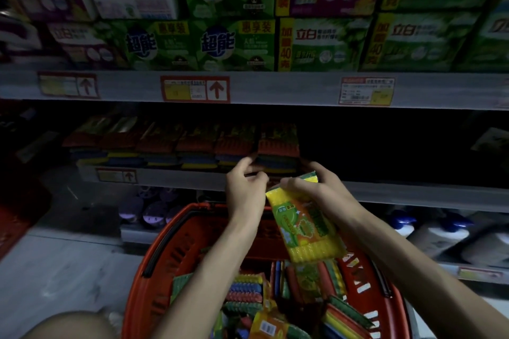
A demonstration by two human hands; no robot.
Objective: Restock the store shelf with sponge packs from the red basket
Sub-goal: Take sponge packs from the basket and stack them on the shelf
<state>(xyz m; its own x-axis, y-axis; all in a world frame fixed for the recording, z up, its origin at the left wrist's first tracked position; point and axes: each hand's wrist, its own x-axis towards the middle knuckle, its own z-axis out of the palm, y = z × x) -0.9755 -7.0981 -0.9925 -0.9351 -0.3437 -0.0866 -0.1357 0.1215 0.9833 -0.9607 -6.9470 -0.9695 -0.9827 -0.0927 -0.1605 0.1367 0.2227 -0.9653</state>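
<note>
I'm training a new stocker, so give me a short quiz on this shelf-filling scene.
1. The plastic-wrapped sponge pack in the fingers of the right hand is: A yellow, B blue, C white.
2. True or false: the red plastic basket is empty.
3. Fill in: the red arrows on the red-framed shelf-edge price tags point ____.
Key: 1 A; 2 false; 3 up.
</note>
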